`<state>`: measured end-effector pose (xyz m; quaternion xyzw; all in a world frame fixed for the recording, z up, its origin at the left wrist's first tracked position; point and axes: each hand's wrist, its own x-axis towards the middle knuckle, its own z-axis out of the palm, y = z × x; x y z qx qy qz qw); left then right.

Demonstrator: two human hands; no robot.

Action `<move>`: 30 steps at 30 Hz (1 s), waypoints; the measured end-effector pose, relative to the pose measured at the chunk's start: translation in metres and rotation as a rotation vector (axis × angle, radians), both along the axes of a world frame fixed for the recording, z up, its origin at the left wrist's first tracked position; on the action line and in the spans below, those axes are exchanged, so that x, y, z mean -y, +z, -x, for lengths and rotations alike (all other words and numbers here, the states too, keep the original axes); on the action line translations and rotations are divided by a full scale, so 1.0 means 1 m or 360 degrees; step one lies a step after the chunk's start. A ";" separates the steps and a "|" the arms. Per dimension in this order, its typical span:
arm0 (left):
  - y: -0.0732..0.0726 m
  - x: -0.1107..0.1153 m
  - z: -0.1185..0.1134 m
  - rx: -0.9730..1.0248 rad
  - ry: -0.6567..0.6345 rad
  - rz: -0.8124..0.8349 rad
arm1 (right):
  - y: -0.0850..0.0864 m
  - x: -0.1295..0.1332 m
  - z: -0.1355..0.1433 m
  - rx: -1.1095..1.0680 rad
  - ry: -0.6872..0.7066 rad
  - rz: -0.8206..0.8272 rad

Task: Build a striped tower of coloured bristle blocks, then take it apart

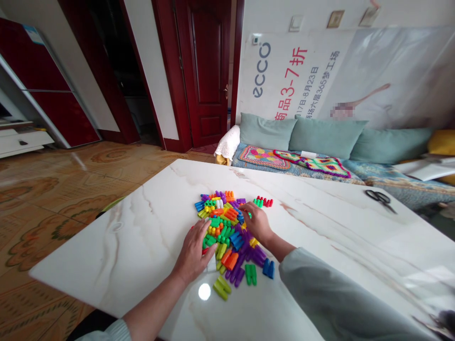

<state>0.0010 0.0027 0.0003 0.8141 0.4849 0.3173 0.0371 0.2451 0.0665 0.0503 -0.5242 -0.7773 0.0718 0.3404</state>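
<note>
A loose pile of colourful plastic building blocks (226,233), shaped like joined pairs of rounded pegs, lies on the white marble-patterned table (149,237). At the pile's left edge rests my left hand (195,248), its fingers stretched out and the thumb apart, beside green blocks (210,240). My right hand (256,221) reaches over the pile's right side with its fingers bent together near blue and orange pieces; what is between the fingertips is hidden. Just beyond it, a small group of red and green blocks (263,201) sits apart from the pile.
Black scissors (381,200) lie on the right part of the table. A lime block (222,288), a green block (250,274) and a blue block (268,268) are at the pile's near edge. Behind the table stands a sofa with green cushions (327,135).
</note>
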 end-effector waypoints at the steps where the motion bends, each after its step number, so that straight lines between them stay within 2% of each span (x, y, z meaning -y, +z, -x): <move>1: 0.000 0.000 0.000 0.0001 -0.0001 0.0006 | 0.006 0.005 0.016 0.0007 0.0163 0.0014; 3: -0.001 -0.001 0.001 0.0006 0.0006 0.0011 | 0.015 0.015 0.044 0.0148 0.0451 0.0004; 4: -0.003 -0.002 0.001 0.0009 0.0016 0.0008 | 0.017 0.018 0.056 0.0256 0.0504 -0.0004; 8: -0.010 -0.004 0.003 0.0019 0.0050 -0.0006 | 0.021 0.022 0.085 0.0673 0.0461 0.0009; 12: -0.009 -0.003 0.002 0.0050 0.0036 0.0005 | 0.029 0.021 0.087 0.0829 0.0367 0.0015; 15: -0.004 -0.001 0.001 0.0079 0.0025 0.0024 | 0.039 0.022 0.066 0.0664 0.0289 -0.0023; 18: -0.001 0.000 0.000 0.0065 0.0016 0.0040 | 0.040 0.024 0.018 0.0360 0.0117 0.0012; 21: -0.001 0.000 -0.001 0.0018 0.0033 0.0046 | 0.027 0.029 -0.040 0.0105 -0.0207 0.0209; 24: -0.002 -0.001 -0.001 0.0011 0.0046 0.0048 | 0.010 0.039 -0.083 0.0167 -0.0580 0.0308; 27: -0.002 -0.003 0.000 0.0103 0.0033 0.0053 | 0.001 0.054 -0.094 0.0403 -0.0632 0.0409; 30: -0.002 -0.004 0.001 0.0290 0.0017 0.0093 | 0.004 0.069 -0.083 0.0443 -0.0516 0.0484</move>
